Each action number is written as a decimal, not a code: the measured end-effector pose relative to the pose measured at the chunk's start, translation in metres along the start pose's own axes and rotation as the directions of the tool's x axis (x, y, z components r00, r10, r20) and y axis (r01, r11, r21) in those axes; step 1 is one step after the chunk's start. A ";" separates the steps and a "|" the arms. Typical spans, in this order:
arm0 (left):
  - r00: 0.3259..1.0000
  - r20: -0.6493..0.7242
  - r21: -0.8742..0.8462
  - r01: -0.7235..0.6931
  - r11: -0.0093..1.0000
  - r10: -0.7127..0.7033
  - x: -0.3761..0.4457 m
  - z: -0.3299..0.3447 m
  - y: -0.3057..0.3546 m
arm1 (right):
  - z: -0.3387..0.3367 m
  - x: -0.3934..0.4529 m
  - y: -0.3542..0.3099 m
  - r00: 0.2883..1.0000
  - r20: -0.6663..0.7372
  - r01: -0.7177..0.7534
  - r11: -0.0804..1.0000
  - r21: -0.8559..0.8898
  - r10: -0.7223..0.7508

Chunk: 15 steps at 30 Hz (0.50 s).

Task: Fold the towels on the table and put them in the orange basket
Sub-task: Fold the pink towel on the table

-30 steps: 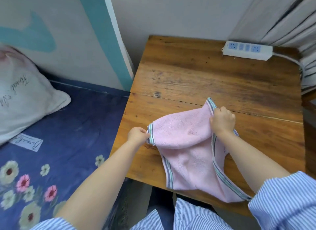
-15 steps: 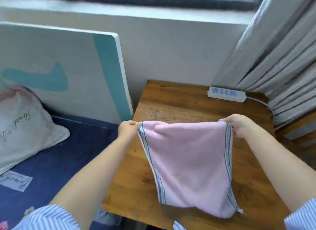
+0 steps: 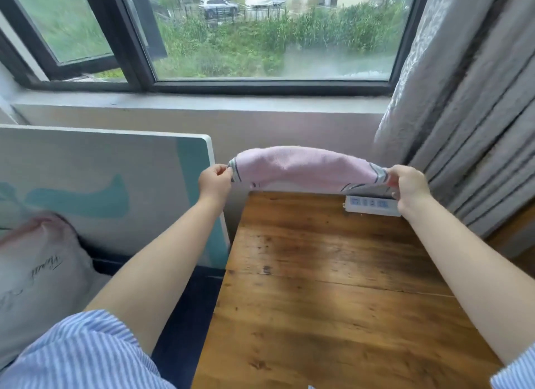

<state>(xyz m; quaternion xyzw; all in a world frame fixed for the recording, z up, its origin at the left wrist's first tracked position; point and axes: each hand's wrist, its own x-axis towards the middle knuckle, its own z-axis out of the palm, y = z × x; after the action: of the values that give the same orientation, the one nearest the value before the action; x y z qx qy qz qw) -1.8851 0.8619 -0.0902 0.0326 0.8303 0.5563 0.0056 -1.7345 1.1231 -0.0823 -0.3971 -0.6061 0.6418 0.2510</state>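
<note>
A pink towel (image 3: 304,167) with grey-striped edges is stretched in the air above the far edge of the wooden table (image 3: 333,301). My left hand (image 3: 214,181) pinches its left corner. My right hand (image 3: 406,184) grips its right end. The cloth billows upward between my hands and is blurred. No orange basket is in view.
A white power strip (image 3: 372,204) lies at the table's far right edge. Grey curtains (image 3: 469,113) hang on the right. A window (image 3: 260,32) is straight ahead. A white and teal board (image 3: 101,186) and a pillow (image 3: 37,273) are to the left.
Both hands lifted the towel off the table and swung it up and away toward the window. The camera tilted up, bringing the window into view.
</note>
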 end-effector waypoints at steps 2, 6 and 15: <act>0.996 0.072 0.120 0.034 0.992 -0.043 -0.005 0.000 -0.024 | -0.007 -0.003 0.029 0.998 0.015 -0.064 0.996 -0.057 0.065; 0.942 0.277 0.459 0.045 0.887 -0.191 -0.028 0.007 -0.084 | -0.027 -0.006 0.101 0.973 0.027 -0.188 0.858 -0.477 0.228; 0.559 0.600 0.799 -0.383 0.463 -0.573 -0.097 0.032 -0.195 | -0.065 -0.070 0.231 0.782 -0.059 -0.115 0.050 -0.992 0.620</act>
<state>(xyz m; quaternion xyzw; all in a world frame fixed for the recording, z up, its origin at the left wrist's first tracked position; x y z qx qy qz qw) -1.7959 0.8118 -0.2853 0.2301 0.8815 -0.0429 0.4101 -1.6062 1.0724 -0.2901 -0.4693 -0.7761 0.2064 -0.3671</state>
